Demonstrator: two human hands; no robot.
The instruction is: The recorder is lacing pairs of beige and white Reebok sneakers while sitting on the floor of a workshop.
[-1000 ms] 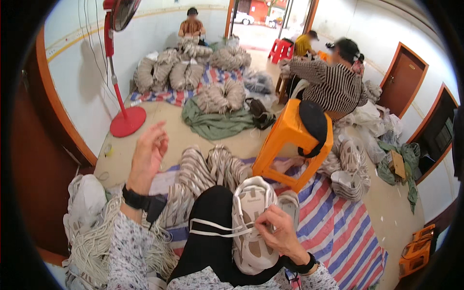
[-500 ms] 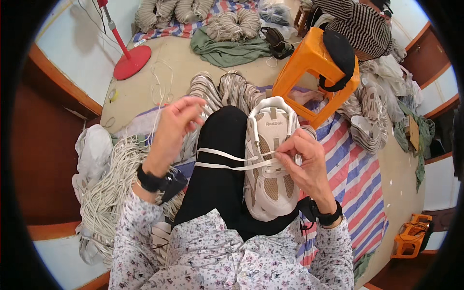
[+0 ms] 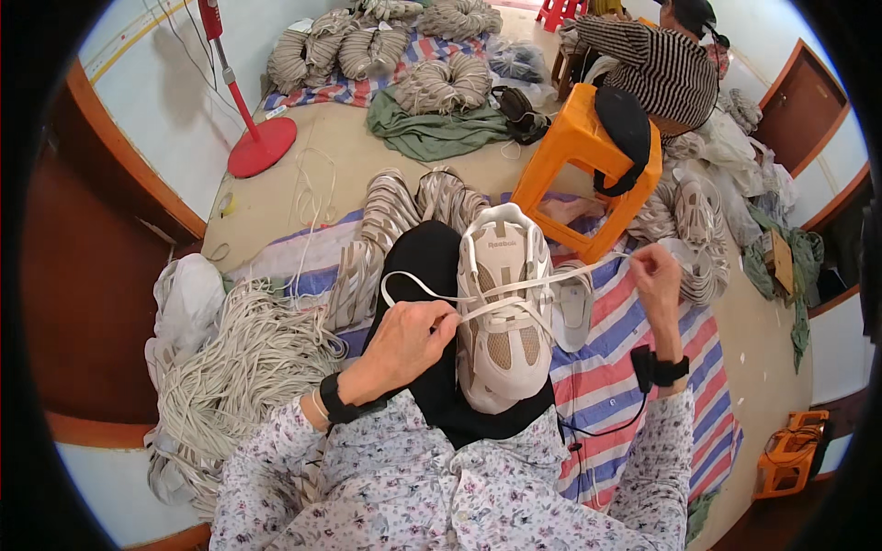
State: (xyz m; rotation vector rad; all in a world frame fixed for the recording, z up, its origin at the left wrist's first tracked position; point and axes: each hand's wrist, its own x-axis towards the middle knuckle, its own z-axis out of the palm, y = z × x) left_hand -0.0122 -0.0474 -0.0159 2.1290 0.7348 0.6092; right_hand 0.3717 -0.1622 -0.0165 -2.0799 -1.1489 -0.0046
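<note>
Through the head camera I see the two hands well apart, the left hand (image 3: 411,342) just beside a beige-and-white sneaker with tan mesh panels (image 3: 525,345), the right hand (image 3: 655,275) out to its right. Each pinches a flat cream shoelace (image 3: 588,268) between thumb and fingers, and the lace crosses the sneaker's upper. I have that sneaker on the black-trousered lap (image 3: 418,262), toe toward the wearer. Left of it I make out a tangled heap of pale laces (image 3: 239,358); beyond, an orange plastic stool (image 3: 570,121) carries a black cap (image 3: 623,124).
</note>
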